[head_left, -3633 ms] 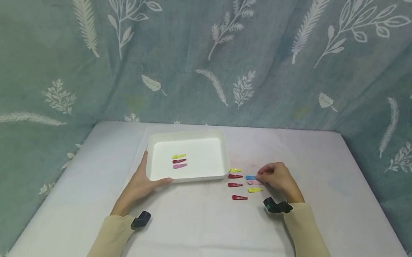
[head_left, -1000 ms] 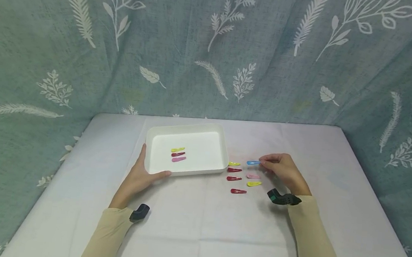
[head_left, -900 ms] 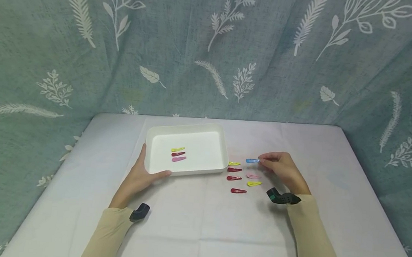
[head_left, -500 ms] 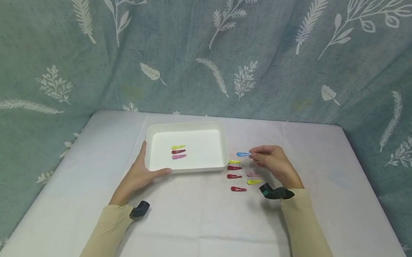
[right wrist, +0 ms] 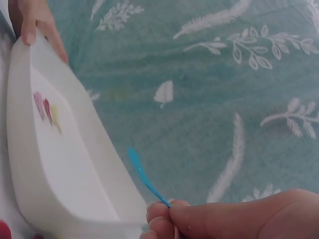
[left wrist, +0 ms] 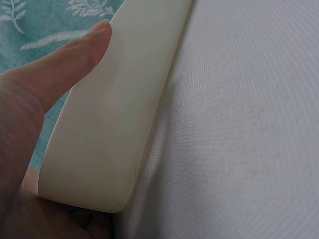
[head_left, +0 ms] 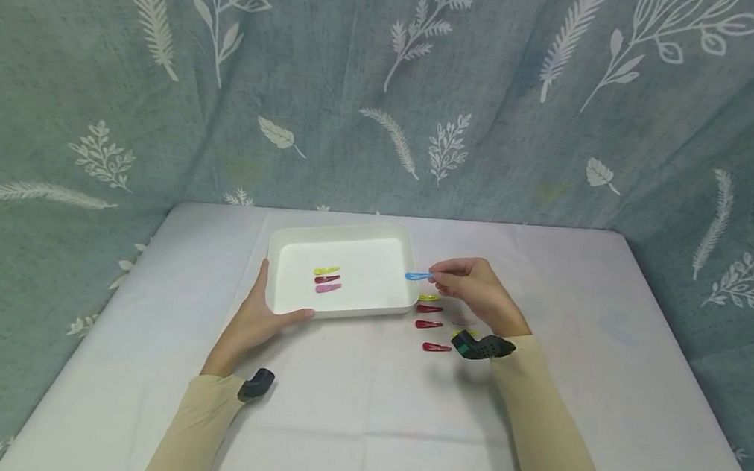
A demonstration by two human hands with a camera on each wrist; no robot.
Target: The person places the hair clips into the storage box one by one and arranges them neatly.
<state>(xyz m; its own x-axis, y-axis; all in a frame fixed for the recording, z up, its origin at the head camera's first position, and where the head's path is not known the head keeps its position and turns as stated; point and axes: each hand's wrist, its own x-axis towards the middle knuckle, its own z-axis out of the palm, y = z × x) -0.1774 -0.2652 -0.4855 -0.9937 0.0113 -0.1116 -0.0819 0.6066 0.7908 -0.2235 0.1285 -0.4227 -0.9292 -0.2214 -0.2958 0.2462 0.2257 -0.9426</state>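
Between right thumb and fingertips, my right hand (head_left: 476,289) pinches a blue snap hair clip (head_left: 417,276). In the head view the clip overlaps the right rim of a white tray (head_left: 370,311); the right wrist view shows it raised beside the wall. My left hand (head_left: 254,327) grips the tray's near left corner, thumb along the front wall and fingers at the left side. The left wrist view shows the thumb (left wrist: 75,62) against the outer wall. Inside the tray lie a yellow clip (head_left: 327,270), a dark red clip (head_left: 327,279) and a pink clip (head_left: 328,288), side by side.
Right of the tray, several more clips lie on the white cloth, including a yellow clip (head_left: 428,298) and a red clip (head_left: 437,348). My right wrist and its camera partly cover another yellow clip (head_left: 469,333). A leaf-patterned curtain (head_left: 384,154) stands behind the table.
My right hand has picked the blue clip up from the table and carried it left to the tray's right rim. The left hand has kept its hold on the tray.
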